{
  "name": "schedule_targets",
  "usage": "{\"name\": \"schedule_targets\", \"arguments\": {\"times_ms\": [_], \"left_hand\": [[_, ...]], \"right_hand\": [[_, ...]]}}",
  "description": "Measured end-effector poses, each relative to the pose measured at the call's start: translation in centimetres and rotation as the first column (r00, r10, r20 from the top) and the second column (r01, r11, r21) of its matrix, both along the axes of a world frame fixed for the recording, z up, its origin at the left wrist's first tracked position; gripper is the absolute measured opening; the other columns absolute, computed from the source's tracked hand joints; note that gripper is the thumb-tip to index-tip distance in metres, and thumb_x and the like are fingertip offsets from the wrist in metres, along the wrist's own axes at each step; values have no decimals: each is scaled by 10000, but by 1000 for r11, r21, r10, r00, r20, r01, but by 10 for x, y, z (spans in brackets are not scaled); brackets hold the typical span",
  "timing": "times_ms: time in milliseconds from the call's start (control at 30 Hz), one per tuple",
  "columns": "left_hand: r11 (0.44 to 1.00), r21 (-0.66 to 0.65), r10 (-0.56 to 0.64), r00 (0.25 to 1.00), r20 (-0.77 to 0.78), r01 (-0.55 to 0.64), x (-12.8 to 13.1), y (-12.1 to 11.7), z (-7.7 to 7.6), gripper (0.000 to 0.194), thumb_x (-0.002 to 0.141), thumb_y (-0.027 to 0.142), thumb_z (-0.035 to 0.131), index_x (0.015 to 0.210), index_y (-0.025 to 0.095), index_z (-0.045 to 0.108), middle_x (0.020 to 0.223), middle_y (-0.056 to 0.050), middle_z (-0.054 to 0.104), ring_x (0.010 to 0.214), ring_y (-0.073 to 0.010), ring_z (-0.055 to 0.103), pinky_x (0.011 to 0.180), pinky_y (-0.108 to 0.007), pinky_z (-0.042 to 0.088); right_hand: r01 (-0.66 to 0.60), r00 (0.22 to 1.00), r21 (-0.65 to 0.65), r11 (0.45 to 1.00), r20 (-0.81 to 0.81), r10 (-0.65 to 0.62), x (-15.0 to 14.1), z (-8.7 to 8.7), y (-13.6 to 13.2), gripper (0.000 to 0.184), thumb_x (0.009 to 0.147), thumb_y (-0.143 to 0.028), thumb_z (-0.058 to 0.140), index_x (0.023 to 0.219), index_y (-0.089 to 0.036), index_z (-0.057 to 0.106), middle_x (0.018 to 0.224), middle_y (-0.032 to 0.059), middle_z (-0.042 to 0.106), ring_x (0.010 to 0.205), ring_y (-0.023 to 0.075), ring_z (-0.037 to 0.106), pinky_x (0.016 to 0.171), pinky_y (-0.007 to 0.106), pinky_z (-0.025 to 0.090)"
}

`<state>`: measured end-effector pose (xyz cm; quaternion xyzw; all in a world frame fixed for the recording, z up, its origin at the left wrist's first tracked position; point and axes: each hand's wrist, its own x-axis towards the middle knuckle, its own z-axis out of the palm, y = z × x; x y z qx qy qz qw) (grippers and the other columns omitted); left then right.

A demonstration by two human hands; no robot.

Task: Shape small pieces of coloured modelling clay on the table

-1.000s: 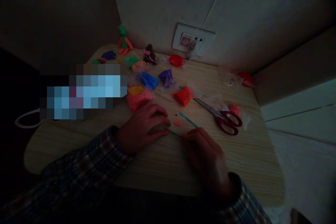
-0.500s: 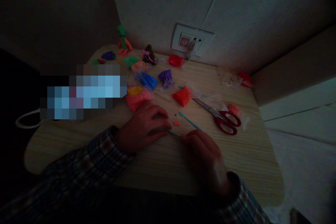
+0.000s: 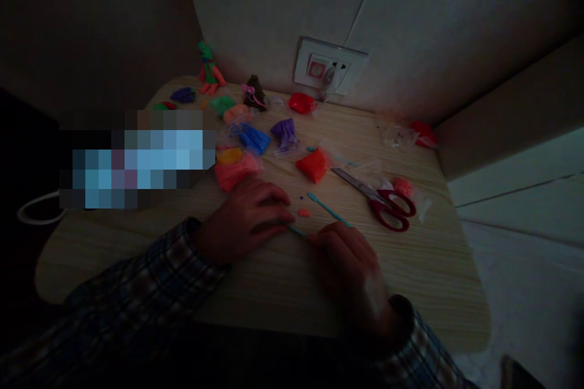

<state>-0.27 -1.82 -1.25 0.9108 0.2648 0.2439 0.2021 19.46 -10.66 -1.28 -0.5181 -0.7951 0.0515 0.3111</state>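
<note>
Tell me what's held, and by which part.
The right grip pinches a thin teal tool behind its exposed end; left grip: cannot tell.

Teal tool [image 3: 298, 230], plaid sleeves [image 3: 148, 279]

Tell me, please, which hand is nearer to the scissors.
Right. The right hand is apart from the scissors, on their side toward the person and slightly left; the left hand is farther away, to their left.
</note>
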Motion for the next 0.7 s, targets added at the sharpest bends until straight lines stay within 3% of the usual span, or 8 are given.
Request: {"name": "schedule_targets", "arguments": {"times_ms": [700], "left_hand": [[998, -65, -8, 1000, -9, 7, 0, 1, 1, 179, 889, 276, 578, 1008, 230, 704, 1091, -69, 619, 1037, -219, 546, 959, -444, 402]], "right_hand": [[46, 996, -110, 993, -75, -54, 4, 5, -4, 158, 876, -101, 507, 751, -196, 531, 692, 2, 555, 639, 139, 512, 592, 269, 423]]}}
